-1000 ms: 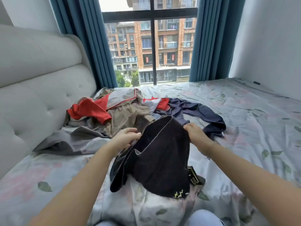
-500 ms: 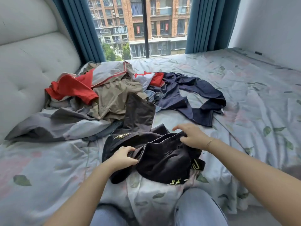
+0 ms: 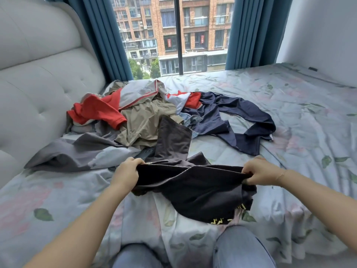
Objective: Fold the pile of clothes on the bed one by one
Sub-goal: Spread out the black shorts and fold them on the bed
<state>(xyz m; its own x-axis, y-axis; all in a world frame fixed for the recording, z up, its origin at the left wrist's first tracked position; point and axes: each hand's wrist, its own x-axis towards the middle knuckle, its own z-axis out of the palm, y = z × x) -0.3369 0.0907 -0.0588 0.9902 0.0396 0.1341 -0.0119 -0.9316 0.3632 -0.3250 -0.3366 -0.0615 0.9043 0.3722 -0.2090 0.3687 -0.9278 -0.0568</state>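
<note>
At the near edge of the bed (image 3: 289, 132), the left hand (image 3: 126, 174) and right hand (image 3: 259, 174) each have fingers curled tight around the top edge of a black garment (image 3: 195, 192), stretched between them with its lower part sagging onto the sheet. It could easily bunch crooked, since a far flap looks to run under the pile of clothes (image 3: 143, 120) toward the headboard side. Yellow print shows at its hem (too crumpled to read); no other writing is legible.
</note>
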